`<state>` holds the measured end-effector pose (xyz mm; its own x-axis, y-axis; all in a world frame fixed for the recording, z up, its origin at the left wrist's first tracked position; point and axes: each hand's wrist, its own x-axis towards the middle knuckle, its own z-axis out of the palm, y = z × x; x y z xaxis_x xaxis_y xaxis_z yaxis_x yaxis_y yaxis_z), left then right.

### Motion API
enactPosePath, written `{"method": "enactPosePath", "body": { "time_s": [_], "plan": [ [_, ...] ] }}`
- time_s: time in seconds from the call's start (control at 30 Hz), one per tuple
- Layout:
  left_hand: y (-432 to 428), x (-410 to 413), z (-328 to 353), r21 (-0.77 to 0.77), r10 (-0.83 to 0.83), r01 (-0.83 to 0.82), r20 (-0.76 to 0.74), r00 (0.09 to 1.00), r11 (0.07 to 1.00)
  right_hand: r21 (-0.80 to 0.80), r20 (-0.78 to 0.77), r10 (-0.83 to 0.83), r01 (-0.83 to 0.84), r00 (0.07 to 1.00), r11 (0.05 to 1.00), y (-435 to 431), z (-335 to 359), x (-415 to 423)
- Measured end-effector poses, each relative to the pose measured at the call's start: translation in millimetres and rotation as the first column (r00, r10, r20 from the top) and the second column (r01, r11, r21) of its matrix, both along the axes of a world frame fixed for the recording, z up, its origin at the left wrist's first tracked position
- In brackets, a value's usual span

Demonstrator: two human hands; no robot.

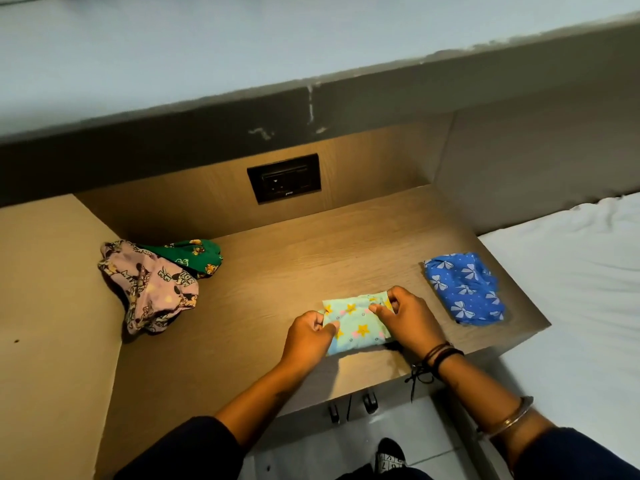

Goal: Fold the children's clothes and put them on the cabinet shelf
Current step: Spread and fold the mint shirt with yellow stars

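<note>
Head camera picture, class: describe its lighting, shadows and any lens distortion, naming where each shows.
Head view: warm light pools on the wooden shelf near the hands, left and right, on the star-print cloth; head view: corners and the wall ledge lie dim; head view: the pink garment casts a dark shadow beside it; head view: straight edges bow, a wide-angle effect.

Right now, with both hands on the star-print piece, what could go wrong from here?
The star-print garment lies close to the shelf's front edge; a tug from the left hand or right hand could slide it off. Letting go early may let the fold spring open. The pink garment and green garment overlap, so lifting one might drag the other.
</note>
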<state>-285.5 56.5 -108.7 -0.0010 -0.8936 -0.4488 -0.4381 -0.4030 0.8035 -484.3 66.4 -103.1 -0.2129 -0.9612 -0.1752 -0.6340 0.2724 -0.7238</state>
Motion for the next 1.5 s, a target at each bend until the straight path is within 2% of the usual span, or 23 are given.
{"method": "enactPosePath", "body": {
  "time_s": [0.07, 0.1, 0.17, 0.2, 0.23, 0.3, 0.37, 0.43, 0.5, 0.6, 0.7, 0.77, 0.83, 0.9, 1.0, 1.1, 1.23, 1.27, 1.4, 1.5],
  "plan": [
    [0.5, -4.1, -2.5, 0.01, 0.027, -0.028, 0.099, 0.995, 1.0, -0.094, -0.284, 0.024, -0.052, 0.959, 0.994, -0.6, -0.1, 2.2],
    [1.0, -6.5, -2.4, 0.02, 0.019, -0.023, 0.176, 0.984, 1.0, -0.181, -0.408, 0.039, -0.123, 0.912, 0.976, -0.7, -0.6, 4.5],
    [1.8, -12.0, 0.8, 0.044, -0.022, 0.008, 0.319, 0.948, 0.999, -0.327, -0.59, 0.102, -0.353, 0.801, 0.877, -2.0, 1.4, 11.9],
    [1.9, -15.1, 3.1, 0.053, -0.036, 0.018, 0.365, 0.93, 0.998, -0.309, -0.65, 0.191, -0.486, 0.735, 0.818, -4.1, 1.8, 14.4],
    [1.6, -17.0, 2.8, 0.053, -0.04, 0.02, 0.393, 0.919, 0.998, -0.223, -0.678, 0.322, -0.603, 0.66, 0.766, -7.3, 0.4, 16.2],
    [1.7, -15.9, 0.6, 0.031, -0.016, 0.005, 0.397, 0.918, 1.0, 0.027, -0.596, 0.572, -0.699, 0.563, 0.715, -12.9, -3.8, 18.0],
    [1.7, -11.8, -0.8, 0.001, 0.017, -0.019, 0.376, 0.926, 1.0, 0.152, -0.443, 0.633, -0.643, 0.635, 0.751, -17.5, -7.2, 15.0],
    [-1.3, -9.2, 0.3, -0.034, 0.045, -0.035, 0.359, 0.932, 0.999, 0.139, -0.37, 0.584, -0.579, 0.722, 0.804, -23.6, -5.7, 12.7],
    [-7.1, -9.9, 3.0, -0.073, 0.061, -0.039, 0.341, 0.938, 0.997, 0.146, -0.345, 0.534, -0.518, 0.772, 0.843, -30.7, -0.5, 12.2],
    [-13.2, -9.2, 7.9, -0.144, 0.115, -0.074, 0.3, 0.947, 0.987, 0.254, -0.285, 0.407, -0.341, 0.868, 0.905, -38.4, 3.5, 12.1],
    [-5.8, -8.3, 10.5, -0.184, 0.223, -0.181, 0.247, 0.943, 0.966, 0.382, -0.093, 0.27, -0.216, 0.958, 0.899, -41.0, 5.7, 10.3],
    [7.1, -14.3, 9.7, -0.072, 0.265, -0.257, 0.154, 0.952, 0.964, 0.439, -0.004, 0.24, -0.214, 0.971, 0.873, -39.7, 5.8, 11.0],
    [21.6, -23.6, 8.7, 0.139, 0.266, -0.262, -0.011, 0.964, 0.955, 0.429, 0.093, 0.193, -0.214, 0.977, 0.877, -35.6, 4.7, 14.1],
    [31.2, -32.1, 10.6, 0.255, 0.213, -0.17, -0.151, 0.965, 0.952, 0.375, 0.194, 0.112, -0.179, 0.975, 0.91, -29.8, 4.3, 14.8],
    [27.7, -38.9, 18.7, 0.257, 0.168, -0.103, -0.244, 0.955, 0.961, 0.327, 0.409, 0.024, -0.171, 0.912, 0.929, -17.6, 10.8, 7.0],
    [22.4, -47.6, 28.6, 0.281, 0.171, -0.065, -0.37, 0.913, 0.957, 0.314, 0.659, -0.053, -0.21, 0.75, 0.926, -1.0, 20.0, -10.0],
    [20.9, -69.9, 33.7, 0.3, 0.187, -0.027, -0.52, 0.833, 0.954, 0.244, 0.799, -0.164, -0.063, 0.578, 0.968, 15.1, 29.2, -41.8],
    [19.4, -79.8, 36.1, 0.282, 0.158, 0.006, -0.552, 0.819, 0.959, 0.218, 0.809, -0.17, -0.018, 0.562, 0.976, 17.5, 31.8, -52.3],
    [6.4, -131.7, 52.2, 0.206, 0.02, 0.142, -0.628, 0.778, 0.968, 0.12, 0.734, -0.225, 0.204, 0.641, 0.972, 21.4, 44.7, -99.3],
    [-6.8, -172.1, 55.0, 0.156, -0.019, 0.141, -0.603, 0.798, 0.978, 0.025, 0.53, -0.29, 0.328, 0.796, 0.944, 15.9, 47.5, -134.0]
  ]
}}
